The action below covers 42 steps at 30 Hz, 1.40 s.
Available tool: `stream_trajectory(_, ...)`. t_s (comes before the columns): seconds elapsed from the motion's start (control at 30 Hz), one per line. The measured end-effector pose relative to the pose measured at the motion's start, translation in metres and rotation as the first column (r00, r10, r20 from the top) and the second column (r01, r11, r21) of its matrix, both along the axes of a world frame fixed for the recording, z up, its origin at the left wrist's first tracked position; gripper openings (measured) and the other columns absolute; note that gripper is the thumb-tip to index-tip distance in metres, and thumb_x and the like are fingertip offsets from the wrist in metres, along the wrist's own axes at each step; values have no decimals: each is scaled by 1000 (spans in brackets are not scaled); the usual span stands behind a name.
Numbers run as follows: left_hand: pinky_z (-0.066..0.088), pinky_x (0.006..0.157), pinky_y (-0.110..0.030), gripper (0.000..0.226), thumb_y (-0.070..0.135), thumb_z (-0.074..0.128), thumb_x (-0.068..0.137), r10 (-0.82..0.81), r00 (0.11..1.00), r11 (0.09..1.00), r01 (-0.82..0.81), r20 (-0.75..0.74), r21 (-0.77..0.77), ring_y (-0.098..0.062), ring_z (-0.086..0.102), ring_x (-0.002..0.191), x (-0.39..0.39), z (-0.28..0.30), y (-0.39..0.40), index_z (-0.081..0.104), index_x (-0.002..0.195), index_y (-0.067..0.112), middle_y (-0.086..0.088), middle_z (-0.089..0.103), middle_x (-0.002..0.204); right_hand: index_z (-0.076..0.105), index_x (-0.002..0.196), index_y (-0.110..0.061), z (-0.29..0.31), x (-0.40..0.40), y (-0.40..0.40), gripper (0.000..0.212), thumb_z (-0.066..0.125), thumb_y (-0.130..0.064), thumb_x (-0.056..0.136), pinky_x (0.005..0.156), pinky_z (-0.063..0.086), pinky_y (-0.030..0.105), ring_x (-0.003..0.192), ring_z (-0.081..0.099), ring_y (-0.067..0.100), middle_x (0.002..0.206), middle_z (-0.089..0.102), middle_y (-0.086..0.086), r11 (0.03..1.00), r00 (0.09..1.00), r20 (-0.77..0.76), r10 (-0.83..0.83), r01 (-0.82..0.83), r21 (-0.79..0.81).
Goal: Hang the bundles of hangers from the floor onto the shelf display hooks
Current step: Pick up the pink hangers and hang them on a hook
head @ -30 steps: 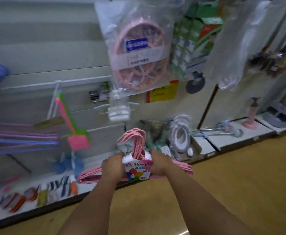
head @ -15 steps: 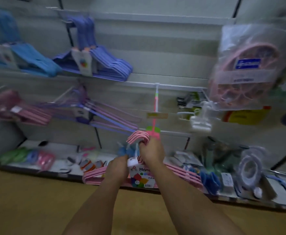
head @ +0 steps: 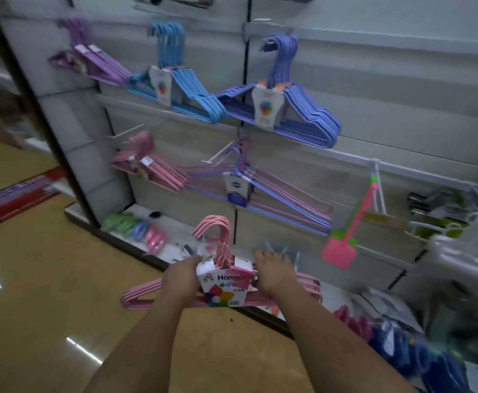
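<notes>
I hold a bundle of pink hangers (head: 218, 242) with a white "Hanger" label upright in front of the shelf wall. My left hand (head: 181, 279) grips its left shoulder beside the label. My right hand (head: 271, 272) grips the right shoulder. On the wall hang other bundles on hooks: pink (head: 149, 168), purple (head: 96, 61), light blue (head: 181, 89), violet (head: 288, 109) and a thin lilac set (head: 260, 194). A bare white hook (head: 125, 131) sticks out above the pink bundle.
A pink and green fly swatter (head: 345, 245) hangs to the right. Small packaged goods (head: 135, 228) lie on the low base shelf (head: 84, 217). A dark upright post (head: 33, 103) ends the shelf on the left. Tan shiny floor (head: 47, 307) lies below; a red mat (head: 19, 194) is far left.
My view has swung left along the shelf wall, bringing the hanging bundles closer. Both hands still hold the pink bundle; the right hand has dropped from its hooks to the shoulder.
</notes>
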State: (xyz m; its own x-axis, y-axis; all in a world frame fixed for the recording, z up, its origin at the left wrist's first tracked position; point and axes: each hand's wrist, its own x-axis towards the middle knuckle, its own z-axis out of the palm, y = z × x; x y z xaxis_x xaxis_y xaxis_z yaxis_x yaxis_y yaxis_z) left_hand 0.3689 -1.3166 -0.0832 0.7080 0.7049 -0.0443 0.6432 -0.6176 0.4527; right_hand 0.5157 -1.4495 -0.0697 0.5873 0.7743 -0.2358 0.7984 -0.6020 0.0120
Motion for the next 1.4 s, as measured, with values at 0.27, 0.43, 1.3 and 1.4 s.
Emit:
stream_trajectory(0.27, 47, 67, -35, 39, -1, 43, 84, 163, 987, 985, -162, 4, -58, -29, 60, 89, -31, -13, 66, 56, 115, 17, -9, 67, 106, 49, 122, -11, -8, -24, 91, 29, 41, -8, 94, 84, 46, 37, 108, 59, 29, 118, 61, 10, 991, 996, 23, 87, -89, 97)
stream_trajectory(0.43, 46, 73, -34, 51, -5, 42, 83, 270, 963, 963, -269, 21, -35, -30, 59, 100, -37, -11, 134, 53, 127, 18, -10, 64, 117, 54, 120, -13, -10, -28, 168, 31, 44, -5, 92, 84, 47, 35, 108, 60, 29, 116, 63, 10, 978, 995, -21, 96, -90, 190)
stream_trajectory(1.3, 40, 70, -25, 43, 6, 55, 85, 59, 995, 998, -61, -83, -19, -21, 60, 99, -4, 14, 471, 53, 127, 19, -5, 65, 115, 56, 112, -20, 15, -23, 474, 23, 39, -17, 96, 63, 38, 22, 94, 61, 18, 109, 65, 4, 940, 981, -183, -60, 117, 321)
stream_trajectory(1.4, 43, 75, -29, 35, 10, 54, 86, -23, 993, 1000, 21, -112, -18, -24, 60, 100, -7, 15, 510, 55, 120, 17, -6, 65, 114, 54, 111, -18, 14, -36, 502, 21, 41, -14, 94, 73, 42, 27, 97, 61, 22, 108, 65, 5, 937, 975, -176, -137, 185, 295)
